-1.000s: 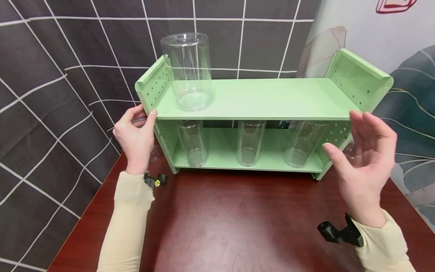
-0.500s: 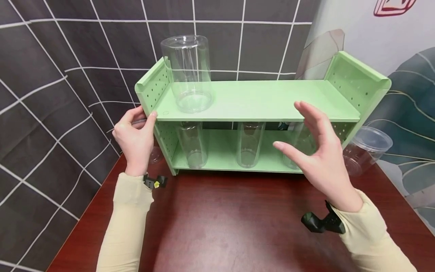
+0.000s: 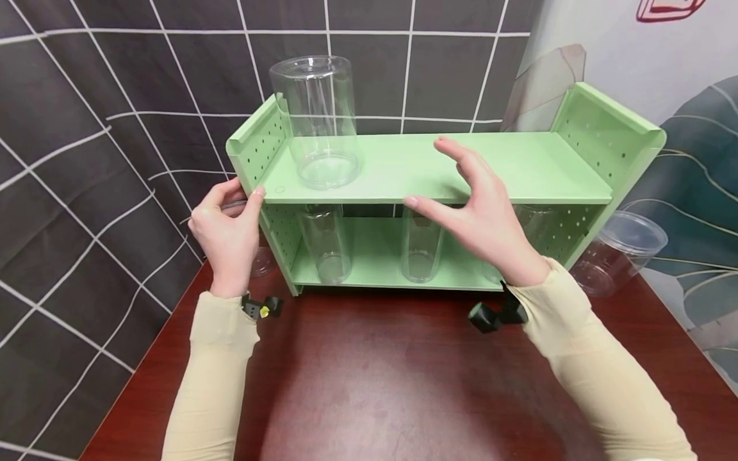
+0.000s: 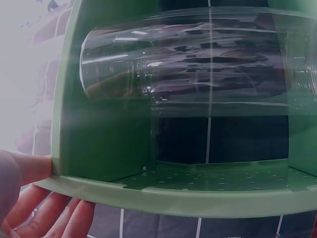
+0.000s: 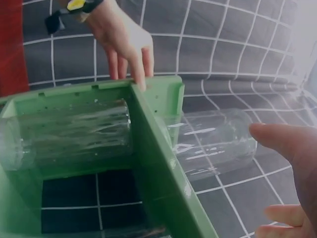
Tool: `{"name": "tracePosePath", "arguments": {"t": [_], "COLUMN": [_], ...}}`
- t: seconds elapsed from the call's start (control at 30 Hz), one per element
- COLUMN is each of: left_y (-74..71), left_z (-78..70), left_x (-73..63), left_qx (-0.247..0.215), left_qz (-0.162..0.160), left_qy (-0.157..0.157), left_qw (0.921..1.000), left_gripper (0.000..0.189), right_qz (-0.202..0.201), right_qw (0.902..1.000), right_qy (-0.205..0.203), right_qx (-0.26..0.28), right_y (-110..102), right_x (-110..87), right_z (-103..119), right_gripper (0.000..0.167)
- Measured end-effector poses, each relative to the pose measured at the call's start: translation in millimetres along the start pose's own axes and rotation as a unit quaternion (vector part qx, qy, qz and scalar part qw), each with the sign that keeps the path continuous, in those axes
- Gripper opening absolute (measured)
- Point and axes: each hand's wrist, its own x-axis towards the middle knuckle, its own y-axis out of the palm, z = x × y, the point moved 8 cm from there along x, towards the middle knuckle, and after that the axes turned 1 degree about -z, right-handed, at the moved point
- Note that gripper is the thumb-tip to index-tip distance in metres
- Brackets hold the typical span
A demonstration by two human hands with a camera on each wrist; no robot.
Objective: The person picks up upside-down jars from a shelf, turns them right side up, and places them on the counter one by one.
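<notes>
A green two-tier shelf (image 3: pixel 398 163) stands on the dark red table. My left hand (image 3: pixel 227 234) grips its left side at the upper board; in the left wrist view its thumb lies on one face of the edge and its fingers (image 4: pixel 54 213) on the other. My right hand (image 3: pixel 484 221) hovers before the upper board, thumb and fingers spread, holding nothing. A wide clear plastic jar (image 3: pixel 323 121) stands upright at the upper board's left end. Narrower clear jars stand below: one at left (image 3: pixel 327 246), one mid-shelf (image 3: pixel 421 253), and one at right partly hidden by my right hand and wrist.
Another clear jar (image 3: pixel 619 253) stands on the table (image 3: pixel 380 378) just right of the shelf. Part of a clear container (image 3: pixel 262 261) shows by the shelf's left foot. A dark wall with white grid lines (image 3: pixel 380 77) rises behind and at left.
My right hand has moved left, from the shelf's right end to in front of the middle, uncovering the jar at far right. The left hand keeps its grip on the shelf.
</notes>
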Motion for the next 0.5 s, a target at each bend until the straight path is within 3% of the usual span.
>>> {"name": "tracePosePath", "arguments": {"t": [0.13, 0.37, 0.5], "left_y": [-0.4, -0.8, -0.1], "left_z": [0.4, 1.9, 2.4], "left_x": [1.2, 1.8, 2.3], "left_qx": [-0.001, -0.001, 0.000], "left_qz": [0.001, -0.002, 0.000], "left_qy": [0.002, -0.001, 0.001], "left_qw": [1.0000, 1.0000, 1.0000], "left_gripper": [0.025, 0.027, 0.028], "right_qz": [0.016, 0.068, 0.090], "right_qw": [0.9999, 0.9955, 0.9924], "right_qy": [0.001, 0.064, 0.080], "right_qx": [0.001, -0.018, -0.024], "right_y": [10.3, 36.5, 55.4], "right_x": [22.0, 50.1, 58.3], "right_z": [6.4, 12.7, 16.1], "right_gripper": [0.081, 0.100, 0.109]}}
